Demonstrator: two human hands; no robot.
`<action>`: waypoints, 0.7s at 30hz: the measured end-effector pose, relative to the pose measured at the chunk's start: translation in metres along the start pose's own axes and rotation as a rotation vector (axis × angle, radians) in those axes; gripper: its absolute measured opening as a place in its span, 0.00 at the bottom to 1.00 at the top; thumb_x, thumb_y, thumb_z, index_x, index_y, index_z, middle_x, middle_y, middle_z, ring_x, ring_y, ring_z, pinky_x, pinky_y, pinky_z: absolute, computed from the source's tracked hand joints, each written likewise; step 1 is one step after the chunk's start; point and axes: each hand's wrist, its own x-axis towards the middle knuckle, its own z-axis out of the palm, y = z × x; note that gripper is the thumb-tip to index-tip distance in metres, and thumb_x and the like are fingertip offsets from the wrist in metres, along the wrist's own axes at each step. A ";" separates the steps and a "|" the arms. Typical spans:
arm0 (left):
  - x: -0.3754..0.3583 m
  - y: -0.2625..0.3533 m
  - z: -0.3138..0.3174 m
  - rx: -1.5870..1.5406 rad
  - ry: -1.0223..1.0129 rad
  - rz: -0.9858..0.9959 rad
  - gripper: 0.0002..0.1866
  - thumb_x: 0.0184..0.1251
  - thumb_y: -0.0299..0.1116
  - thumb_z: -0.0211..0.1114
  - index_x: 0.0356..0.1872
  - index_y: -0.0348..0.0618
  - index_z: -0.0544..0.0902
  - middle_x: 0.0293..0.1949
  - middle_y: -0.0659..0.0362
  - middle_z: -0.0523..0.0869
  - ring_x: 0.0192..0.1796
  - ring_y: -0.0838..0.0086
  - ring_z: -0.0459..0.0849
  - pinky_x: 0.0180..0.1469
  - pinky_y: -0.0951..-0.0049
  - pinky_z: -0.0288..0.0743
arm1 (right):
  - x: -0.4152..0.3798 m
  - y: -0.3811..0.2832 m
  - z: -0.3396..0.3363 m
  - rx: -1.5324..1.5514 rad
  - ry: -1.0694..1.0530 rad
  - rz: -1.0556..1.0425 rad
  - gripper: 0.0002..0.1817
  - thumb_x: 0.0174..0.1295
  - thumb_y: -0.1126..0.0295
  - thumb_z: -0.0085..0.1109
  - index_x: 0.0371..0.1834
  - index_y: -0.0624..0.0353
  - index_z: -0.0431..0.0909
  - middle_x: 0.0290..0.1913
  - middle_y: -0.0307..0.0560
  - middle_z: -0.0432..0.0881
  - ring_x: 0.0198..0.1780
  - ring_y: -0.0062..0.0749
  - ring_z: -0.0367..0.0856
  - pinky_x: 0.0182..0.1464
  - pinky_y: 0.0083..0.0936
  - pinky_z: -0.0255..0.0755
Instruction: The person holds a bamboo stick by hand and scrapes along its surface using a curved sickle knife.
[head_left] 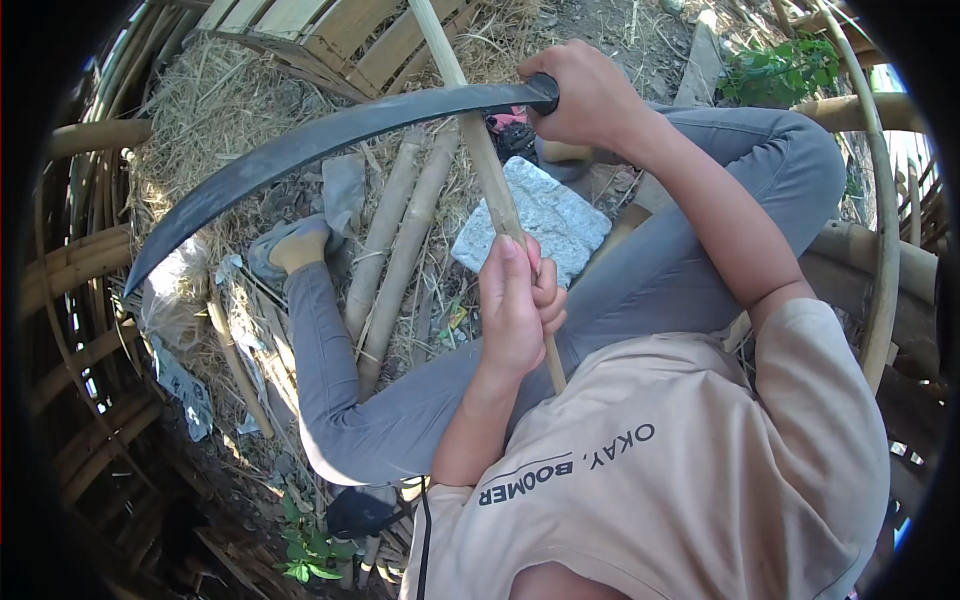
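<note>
A long curved dark blade [320, 140] extends leftward from my right hand [585, 95], whose fingers are wrapped round its handle end. The blade crosses a pale wooden stick [487, 175] near the upper middle. My left hand [520, 300] is closed around the lower part of this stick, thumb along it. The stick slants from the top of the view down to the beige shirt [640, 430]. Just beyond my left hand lies a rough whitish stone block [560, 220], partly behind the stick.
My bent legs in grey trousers [640, 280] surround the stone. Bamboo poles [400, 250] lie on the straw-covered ground left of it. A slatted wooden crate [360, 40] stands at the top. Curved bamboo poles [880, 220] frame the right side, near green leaves [780, 72].
</note>
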 end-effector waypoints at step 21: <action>0.021 0.023 -0.037 -0.212 -0.135 0.053 0.16 0.84 0.50 0.41 0.46 0.50 0.69 0.28 0.66 0.65 0.23 0.85 0.60 0.20 0.83 0.57 | 0.005 0.045 -0.013 0.269 0.412 -0.065 0.12 0.54 0.66 0.70 0.27 0.64 0.79 0.18 0.42 0.71 0.23 0.24 0.69 0.31 0.27 0.67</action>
